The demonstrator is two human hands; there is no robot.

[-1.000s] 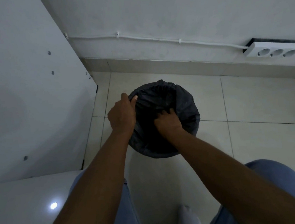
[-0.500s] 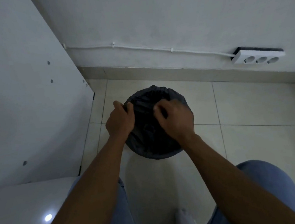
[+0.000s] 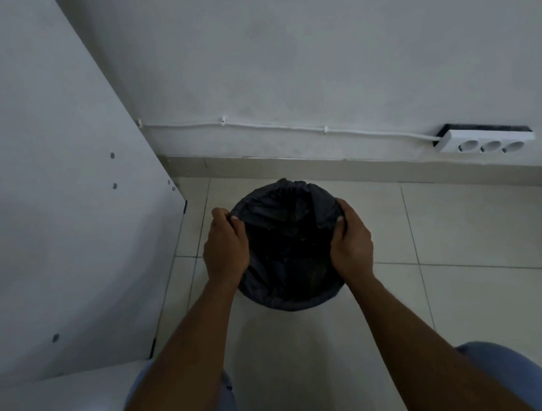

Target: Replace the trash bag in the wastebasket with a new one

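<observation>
Two bare hands at the centre of the frame, one on each side of a round wastebasket (image 3: 293, 303) lined with a black trash bag (image 3: 285, 236). Left hand (image 3: 225, 245) on the left edge of the opening, fingers curled over the rim and pinched shut on the bag's gathered plastic. Right hand (image 3: 351, 239) on the right edge, thumb inside the opening, fingers wrapped outside, likewise clamped on the bag. Bag mouth stretched open between the two grips, wrinkled along the far rim; dark interior, contents not discernible. Wastebasket upright on pale floor tiles (image 3: 478, 226), just below the middle of the frame, near the skirting of a grey wall. White furniture panel (image 3: 49, 192) filling the left of the frame, dotted with small fittings, apart from the basket. White cable (image 3: 289, 128) clipped along the wall, running rightwards to a triple socket strip (image 3: 485, 142) at the right edge, well apart from the basket. Blue-clad knees (image 3: 524, 376) at the bottom corners of the frame, forearms extending upward from them.
</observation>
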